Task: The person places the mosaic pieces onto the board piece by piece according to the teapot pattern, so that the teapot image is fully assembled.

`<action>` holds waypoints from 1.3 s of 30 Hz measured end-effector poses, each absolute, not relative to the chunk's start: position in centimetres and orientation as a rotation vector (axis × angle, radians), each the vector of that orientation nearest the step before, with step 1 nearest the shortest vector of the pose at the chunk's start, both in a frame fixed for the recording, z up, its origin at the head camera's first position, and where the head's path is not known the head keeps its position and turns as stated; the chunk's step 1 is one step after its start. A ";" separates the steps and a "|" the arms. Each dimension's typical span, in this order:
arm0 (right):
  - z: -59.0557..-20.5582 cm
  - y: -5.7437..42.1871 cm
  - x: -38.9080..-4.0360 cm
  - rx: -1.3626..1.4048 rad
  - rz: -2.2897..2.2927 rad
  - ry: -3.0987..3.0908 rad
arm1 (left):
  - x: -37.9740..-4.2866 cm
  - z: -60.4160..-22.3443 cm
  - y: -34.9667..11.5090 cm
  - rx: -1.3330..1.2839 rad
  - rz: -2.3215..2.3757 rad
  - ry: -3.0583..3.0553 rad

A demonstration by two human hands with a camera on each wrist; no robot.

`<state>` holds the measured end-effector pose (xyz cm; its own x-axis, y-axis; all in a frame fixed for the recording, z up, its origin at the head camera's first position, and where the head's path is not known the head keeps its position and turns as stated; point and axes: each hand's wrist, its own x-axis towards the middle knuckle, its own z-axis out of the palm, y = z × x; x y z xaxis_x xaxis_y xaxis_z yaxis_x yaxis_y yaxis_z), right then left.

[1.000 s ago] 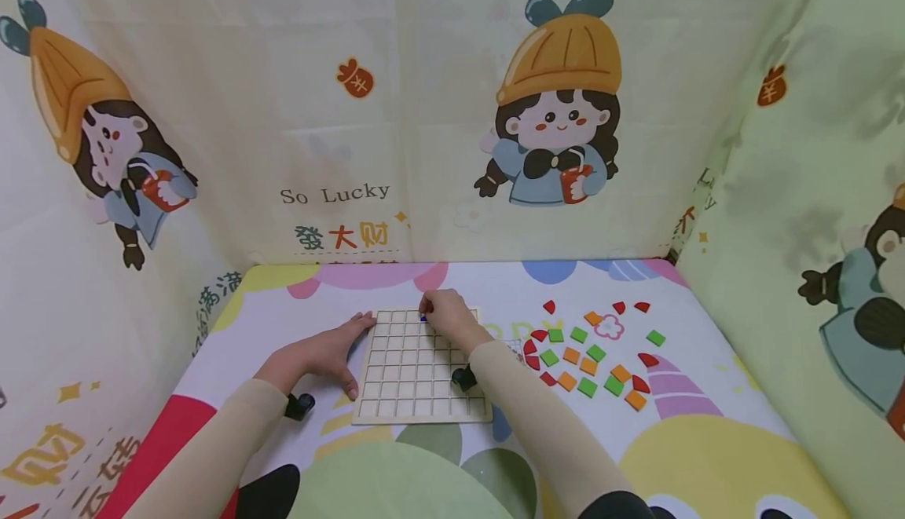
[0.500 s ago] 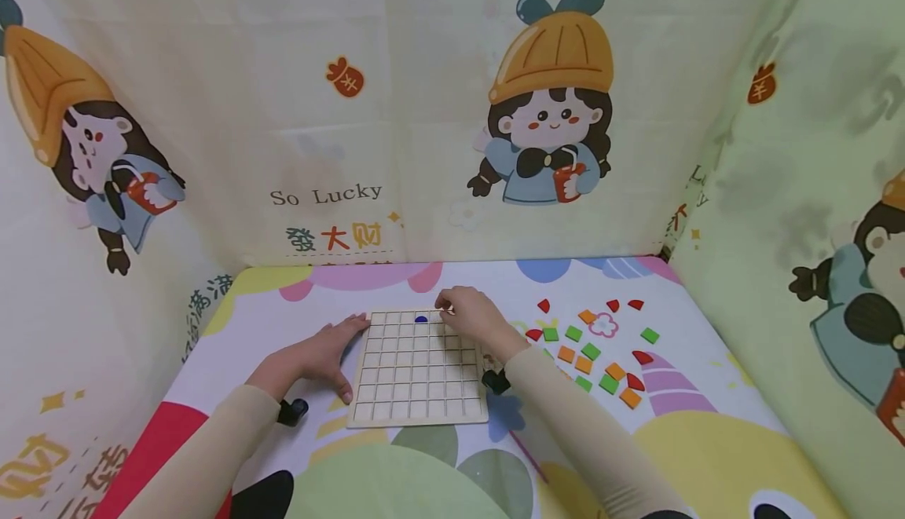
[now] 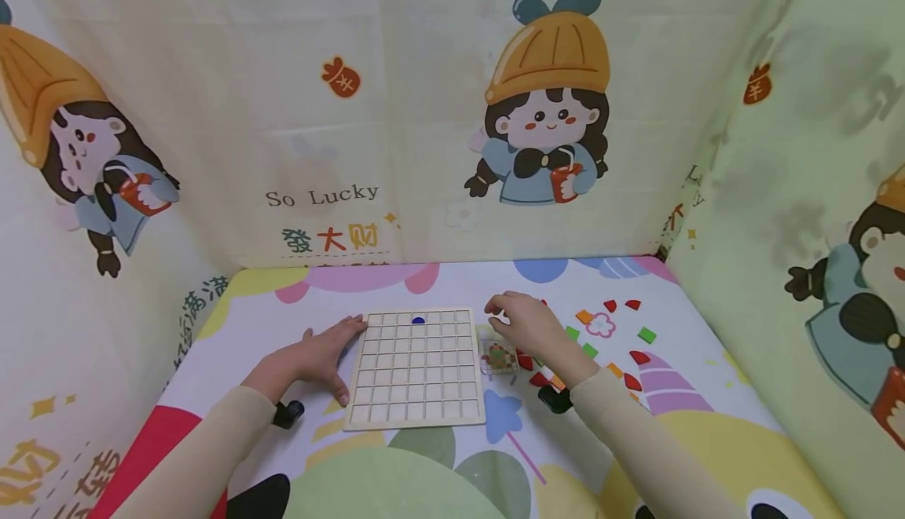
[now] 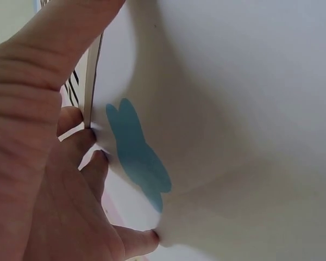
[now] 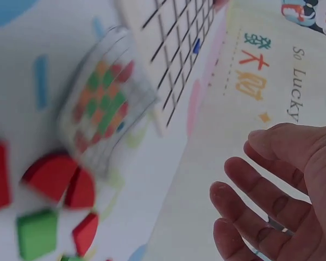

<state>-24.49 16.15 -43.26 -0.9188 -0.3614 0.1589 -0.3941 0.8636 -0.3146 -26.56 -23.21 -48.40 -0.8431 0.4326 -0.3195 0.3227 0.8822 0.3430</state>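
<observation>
A pale wooden grid board (image 3: 424, 378) lies flat on the table. One blue half-round piece (image 3: 419, 320) sits in its back row. My left hand (image 3: 318, 358) rests at the board's left edge with thumb and fingers spread, and in the left wrist view its fingertips are right at the board's side. To the right of the board, my right hand (image 3: 532, 329) is raised near the loose pieces. Its fingers are loosely bent, with nothing between them in the right wrist view. Beside the board lies a small card (image 5: 104, 100) printed with a red, green and orange pattern.
Several red rounded pieces (image 5: 51, 176), green squares (image 3: 646, 335) and orange squares (image 3: 584, 316) are scattered right of the board, some hidden behind my right hand and arm. A printed cloth covers the table (image 3: 339, 472). Printed curtains (image 3: 424, 111) stand behind and at both sides.
My right hand has moved from the blue piece on the back row rightward, off the board, uncovering the blue piece and the card. My left hand stays at the board's edge.
</observation>
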 end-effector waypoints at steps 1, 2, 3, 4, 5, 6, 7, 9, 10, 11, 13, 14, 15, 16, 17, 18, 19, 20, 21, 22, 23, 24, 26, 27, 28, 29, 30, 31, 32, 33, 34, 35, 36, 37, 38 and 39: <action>-43.2 16.6 -24.2 0.598 0.513 -2.941 | -26.6 -48.4 -23.2 0.560 0.383 2.662; -43.3 17.1 -24.0 0.598 0.500 -2.946 | -26.6 -48.4 -23.2 0.563 0.377 2.665; -43.4 17.5 -23.8 0.595 0.489 -2.951 | -26.6 -48.4 -23.1 0.563 0.372 2.666; -43.4 17.9 -23.5 0.588 0.488 -2.960 | -26.5 -48.4 -23.0 0.568 0.367 2.668; -43.5 18.3 -23.3 0.579 0.491 -2.975 | -26.5 -48.4 -23.0 0.570 0.361 2.669; -43.6 18.6 -23.1 0.562 0.496 -2.995 | -26.4 -48.3 -22.9 0.572 0.353 2.669; -43.7 18.9 -22.8 0.549 0.502 -3.015 | -26.4 -48.2 -22.9 0.572 0.348 2.669; -44.0 19.5 -22.4 0.516 0.504 -3.057 | -26.2 -48.0 -22.9 0.569 0.338 2.674; -44.1 19.7 -22.2 0.494 0.508 -3.079 | -26.2 -48.0 -22.9 0.566 0.332 2.678; -44.4 19.9 -22.0 0.476 0.510 -3.100 | -26.1 -47.9 -22.9 0.555 0.325 2.683; -44.8 20.3 -21.8 0.461 0.505 -3.124 | -26.1 -47.7 -23.0 0.539 0.315 2.693; -45.0 20.5 -21.7 0.459 0.503 -3.129 | -26.1 -47.7 -23.0 0.533 0.311 2.698; -45.2 20.6 -21.6 0.463 0.504 -3.130 | -26.1 -47.8 -23.0 0.528 0.305 2.702; -45.5 20.7 -21.5 0.472 0.500 -3.129 | -26.0 -47.8 -23.1 0.525 0.305 2.705; -45.7 20.8 -21.4 0.486 0.493 -3.124 | -26.0 -47.9 -23.1 0.524 0.302 2.708; -45.9 20.9 -21.3 0.499 0.488 -3.120 | -26.0 -47.9 -23.1 0.524 0.301 2.711; -46.1 21.0 -21.2 0.511 0.486 -3.116 | -26.0 -48.0 -23.1 0.522 0.304 2.712; -46.3 21.1 -21.1 0.519 0.481 -3.116 | -25.9 -48.0 -23.1 0.521 0.304 2.712; -46.6 21.1 -21.1 0.529 0.471 -3.116 | -25.9 -48.1 -23.1 0.518 0.305 2.712; -46.8 21.2 -21.0 0.535 0.462 -3.117 | -25.8 -48.1 -23.1 0.515 0.309 2.712; -47.0 21.2 -21.0 0.539 0.457 -3.116 | -25.8 -48.1 -23.1 0.510 0.311 2.712; -47.2 21.2 -20.9 0.535 0.456 -3.120 | -25.7 -48.1 -23.1 0.507 0.311 2.713; -47.5 21.1 -20.9 0.523 0.441 -3.121 | -25.6 -48.1 -23.2 0.498 0.302 2.718; -47.7 21.1 -20.9 0.516 0.438 -3.121 | -25.5 -48.0 -23.2 0.490 0.297 2.721; -47.8 21.0 -20.8 0.510 0.437 -3.121 | -25.5 -48.1 -23.2 0.478 0.292 2.723; -47.9 21.0 -20.8 0.504 0.438 -3.119 | -25.4 -48.1 -23.3 0.466 0.287 2.724; -47.9 20.9 -20.8 0.500 0.435 -3.120 | -25.4 -48.0 -23.3 0.456 0.282 2.726; -48.0 20.8 -20.8 0.499 0.435 -3.118 | -25.3 -48.0 -23.3 0.448 0.280 2.728; -48.0 20.8 -20.8 0.498 0.435 -3.116 | -25.3 -48.0 -23.4 0.441 0.279 2.728; -48.0 20.7 -20.9 0.497 0.444 -3.115 | -25.3 -48.0 -23.4 0.435 0.282 2.727; -48.1 20.7 -20.9 0.492 0.455 -3.115 | -25.3 -48.0 -23.4 0.433 0.286 2.726; -48.0 20.7 -20.9 0.485 0.466 -3.116 | -25.3 -48.0 -23.4 0.436 0.289 2.725; -48.0 20.7 -20.9 0.474 0.482 -3.121 | -25.4 -48.0 -23.4 0.439 0.292 2.725; -48.0 20.7 -20.9 0.461 0.501 -3.127 | -25.4 -48.0 -23.4 0.441 0.294 2.726; -48.0 20.7 -20.9 0.452 0.522 -3.131 | -25.5 -48.1 -23.4 0.444 0.294 2.727; -47.9 20.7 -20.9 0.436 0.547 -3.138 | -25.6 -48.1 -23.3 0.448 0.294 2.729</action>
<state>-20.94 20.69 -47.91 -0.9605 -0.2769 -0.0256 -0.2520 0.9055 -0.3414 -25.55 -23.32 -48.10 -0.8854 0.3431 -0.3136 0.2683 0.9282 0.2578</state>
